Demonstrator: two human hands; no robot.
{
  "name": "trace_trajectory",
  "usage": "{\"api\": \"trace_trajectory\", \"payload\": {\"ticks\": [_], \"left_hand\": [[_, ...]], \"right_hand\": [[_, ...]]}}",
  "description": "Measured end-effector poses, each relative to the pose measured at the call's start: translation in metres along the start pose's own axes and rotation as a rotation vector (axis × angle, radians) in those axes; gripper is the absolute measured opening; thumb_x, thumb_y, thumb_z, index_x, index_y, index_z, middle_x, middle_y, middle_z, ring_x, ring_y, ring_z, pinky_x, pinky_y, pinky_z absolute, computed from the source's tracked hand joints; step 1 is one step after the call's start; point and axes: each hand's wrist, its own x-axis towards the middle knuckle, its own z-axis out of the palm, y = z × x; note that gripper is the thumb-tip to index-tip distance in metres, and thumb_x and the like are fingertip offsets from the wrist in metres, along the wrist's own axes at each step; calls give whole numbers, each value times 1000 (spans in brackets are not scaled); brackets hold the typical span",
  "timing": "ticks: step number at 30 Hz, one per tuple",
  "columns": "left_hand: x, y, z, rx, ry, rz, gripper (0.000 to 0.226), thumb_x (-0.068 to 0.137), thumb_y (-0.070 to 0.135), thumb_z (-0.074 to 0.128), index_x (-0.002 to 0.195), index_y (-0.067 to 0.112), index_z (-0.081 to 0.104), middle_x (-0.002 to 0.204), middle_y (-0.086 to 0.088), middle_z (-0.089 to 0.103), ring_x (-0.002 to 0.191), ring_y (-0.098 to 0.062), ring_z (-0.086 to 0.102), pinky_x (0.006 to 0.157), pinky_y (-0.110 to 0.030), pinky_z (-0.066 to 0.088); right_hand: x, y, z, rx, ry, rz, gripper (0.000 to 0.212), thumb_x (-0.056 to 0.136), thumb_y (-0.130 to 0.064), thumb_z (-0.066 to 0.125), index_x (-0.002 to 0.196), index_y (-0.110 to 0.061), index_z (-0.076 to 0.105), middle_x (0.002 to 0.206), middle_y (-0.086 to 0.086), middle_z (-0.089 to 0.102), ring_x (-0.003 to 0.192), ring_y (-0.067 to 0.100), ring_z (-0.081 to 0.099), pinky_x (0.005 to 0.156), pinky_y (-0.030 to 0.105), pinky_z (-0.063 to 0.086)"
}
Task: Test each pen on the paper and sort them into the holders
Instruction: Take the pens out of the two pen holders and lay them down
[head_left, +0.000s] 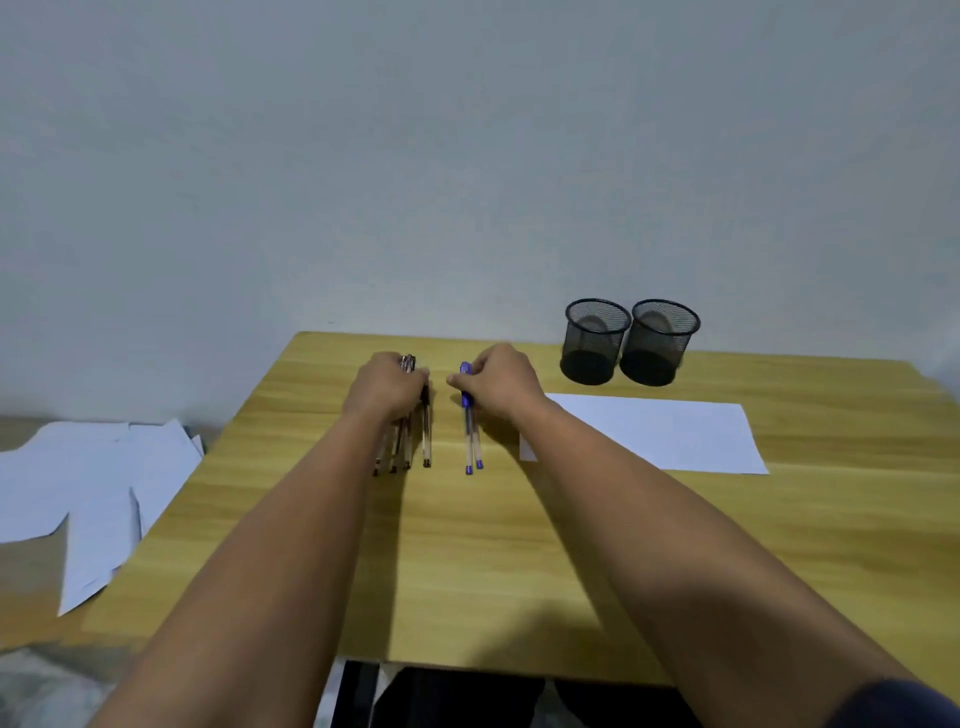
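Right hand grip pinches blue pens at far caps; long axes run toward viewer; paper lies rightward.

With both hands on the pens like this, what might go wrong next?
1. The left hand covers several dark pens at once, so lifting one may scatter the others, and round pens can roll on the table.
2. The two blue pens lie close together under the right hand; both may come up together.
3. The two holders look identical and touch, so a pen could be sorted into the wrong one.
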Motion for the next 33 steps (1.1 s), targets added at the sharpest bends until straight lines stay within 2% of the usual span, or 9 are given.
{"api": "trace_trajectory", "payload": {"ticks": [4,8,13,15,17,19,25,29,33], "left_hand": [[6,-14,1,116,57,19,46,87,44,71,124,18,63,117,-6,70,107,-28,66,93,-42,55],[7,-21,0,141,67,39,46,85,45,74,124,23,62,116,-3,72,107,-26,66,94,-45,54],[-1,-25,-2,118,49,58,45,85,45,76,122,22,63,114,-2,72,99,-26,68,90,-47,56],[-5,-26,-3,115,56,57,44,86,44,76,122,22,63,114,-1,72,100,-25,68,90,-46,56],[-8,-26,-3,119,65,66,44,87,45,74,123,23,62,115,-1,72,99,-24,68,88,-46,57],[-11,-26,-3,125,72,75,43,89,44,71,125,23,62,117,-2,71,100,-25,68,88,-46,57],[-25,-19,-15,246,98,136,42,91,38,67,129,22,62,129,-3,65,115,-25,62,89,-40,54],[-39,-6,-29,278,110,178,42,92,35,66,131,22,61,134,-4,63,118,-26,61,90,-42,54],[-60,4,-34,325,122,223,39,93,36,66,129,24,62,134,-3,63,118,-25,61,89,-42,55]], "right_hand": [[5,2,16,-124,41,-17,53,94,-48,77,124,-5,68,122,13,72,112,34,67,93,44,57],[4,1,24,-181,50,-45,48,100,-43,68,134,-9,63,132,14,69,120,36,64,93,41,53],[-5,-5,17,-279,-3,-23,39,95,-24,67,131,-10,63,127,13,68,115,35,64,91,41,56],[-8,-5,14,-318,-38,9,28,92,-20,68,118,-10,64,113,12,67,104,33,65,78,37,54],[-9,-4,15,-331,-49,41,12,89,-17,68,97,-12,60,94,8,63,89,31,62,60,33,45],[-11,-5,19,-309,-32,65,14,89,-14,70,88,-14,56,87,5,60,82,29,61,52,31,39],[-22,-15,10,-318,26,56,27,93,-6,65,78,-16,44,88,5,56,84,29,57,50,30,33],[-33,-18,-13,-337,17,38,30,93,-14,70,78,-16,44,84,3,54,83,27,58,51,29,35],[-59,-14,-9,-344,-44,45,20,90,-13,72,92,-13,52,91,4,55,85,27,57,52,31,35]]}}
